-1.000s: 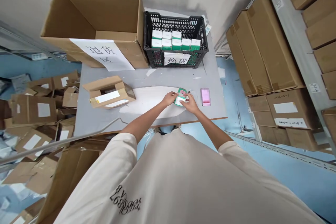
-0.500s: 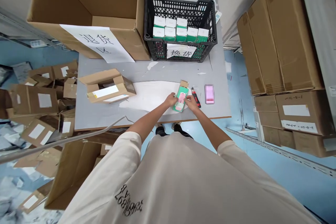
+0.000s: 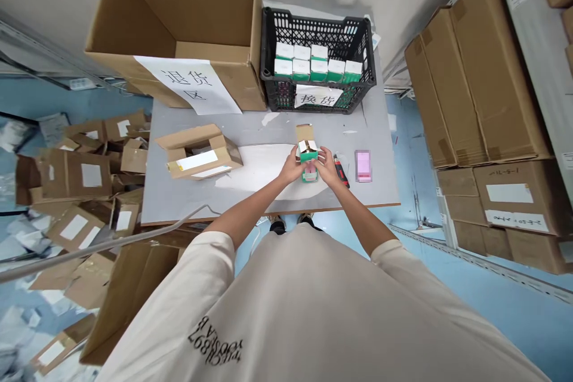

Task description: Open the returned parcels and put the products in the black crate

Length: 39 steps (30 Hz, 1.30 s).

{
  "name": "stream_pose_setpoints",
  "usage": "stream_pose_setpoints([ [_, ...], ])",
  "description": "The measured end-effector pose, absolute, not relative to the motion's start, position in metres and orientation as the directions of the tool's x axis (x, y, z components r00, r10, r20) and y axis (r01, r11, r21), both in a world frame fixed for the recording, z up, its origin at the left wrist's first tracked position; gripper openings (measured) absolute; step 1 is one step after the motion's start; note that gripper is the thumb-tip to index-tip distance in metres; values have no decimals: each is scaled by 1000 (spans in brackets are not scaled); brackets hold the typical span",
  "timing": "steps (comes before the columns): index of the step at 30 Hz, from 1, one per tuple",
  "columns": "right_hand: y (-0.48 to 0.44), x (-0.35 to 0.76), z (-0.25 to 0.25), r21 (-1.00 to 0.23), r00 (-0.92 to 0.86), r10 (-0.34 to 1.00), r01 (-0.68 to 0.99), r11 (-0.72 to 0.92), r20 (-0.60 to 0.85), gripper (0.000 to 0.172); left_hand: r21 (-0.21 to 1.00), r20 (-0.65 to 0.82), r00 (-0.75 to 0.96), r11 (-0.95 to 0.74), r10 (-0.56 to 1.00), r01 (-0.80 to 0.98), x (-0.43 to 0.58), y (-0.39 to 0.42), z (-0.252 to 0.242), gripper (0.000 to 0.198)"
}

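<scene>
A small green and white box (image 3: 308, 156) is held between my two hands above the table, its flap raised at the far end. Something white and dark shows in its opening, too small to name. My left hand (image 3: 293, 167) grips the box's left side, and my right hand (image 3: 326, 166) is closed around the right side. Just right of my right hand lies a red and black utility knife (image 3: 341, 171). A pink-screened phone (image 3: 363, 166) rests farther right. White paper (image 3: 259, 168) spreads under and left of the hands.
An opened carton (image 3: 201, 152) sits at the table's left. Behind stand a large open cardboard box (image 3: 219, 77) and a black crate (image 3: 319, 104) holding several green and white boxes. A grey cable (image 3: 147, 231) crosses the front left. Cartons (image 3: 496, 71) are stacked at the right.
The box has turned from lying slanted to standing its open end up toward me, with both hands wrapped round it. The camera view has shifted slightly.
</scene>
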State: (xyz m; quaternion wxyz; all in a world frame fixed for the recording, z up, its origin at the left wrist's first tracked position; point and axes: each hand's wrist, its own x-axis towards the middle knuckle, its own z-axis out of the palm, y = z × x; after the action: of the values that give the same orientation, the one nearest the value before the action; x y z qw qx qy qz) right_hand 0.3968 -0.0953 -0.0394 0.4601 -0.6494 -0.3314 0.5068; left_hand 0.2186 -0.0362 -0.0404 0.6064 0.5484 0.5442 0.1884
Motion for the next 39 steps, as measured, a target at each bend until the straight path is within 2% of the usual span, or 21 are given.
stream_pose_setpoints([
  [4,-84,376,-24,-955,241,931,50,-292,-272,85,912,-332,328,213,884,350,196,-28,-30,93],
  [7,-85,363,-18,-953,231,941,119,-279,-247,76,897,-294,327,141,898,419,180,-29,-23,83],
  [12,-96,352,-16,-917,208,950,276,-287,-235,57,846,-241,254,75,937,527,165,-29,-9,43],
  [15,-103,349,-15,-883,140,973,411,-227,-185,51,849,-224,216,81,950,523,164,-22,-3,30],
  [17,-105,350,-15,-853,75,992,507,-121,-96,52,845,-239,166,120,957,522,165,-18,-1,27],
  [20,-101,353,-15,-822,3,1000,569,-20,-21,71,825,-261,124,155,957,543,164,-17,0,15],
  [21,-99,354,-16,-820,-6,1000,572,-20,-29,79,824,-253,145,134,957,551,162,-18,0,14],
  [23,-93,357,-17,-817,-15,998,575,-37,-56,91,829,-206,246,35,947,558,157,-21,0,25],
  [25,-88,359,-19,-814,-30,997,579,-42,-73,93,815,-156,372,-94,915,572,152,-23,2,42],
  [28,-84,360,-20,-825,-48,995,563,-48,-90,85,734,-156,492,-233,856,638,149,-22,6,62],
  [33,-86,362,-19,-812,-6,998,582,-44,-58,77,590,-159,481,-307,862,746,150,-15,20,56],
  [36,-88,364,-13,-697,5,1000,717,16,29,75,522,-98,545,-423,832,740,145,-13,30,52],
  [39,-87,364,-1,-551,-23,998,833,52,60,59,491,-75,631,-522,772,697,137,-12,38,60],
])
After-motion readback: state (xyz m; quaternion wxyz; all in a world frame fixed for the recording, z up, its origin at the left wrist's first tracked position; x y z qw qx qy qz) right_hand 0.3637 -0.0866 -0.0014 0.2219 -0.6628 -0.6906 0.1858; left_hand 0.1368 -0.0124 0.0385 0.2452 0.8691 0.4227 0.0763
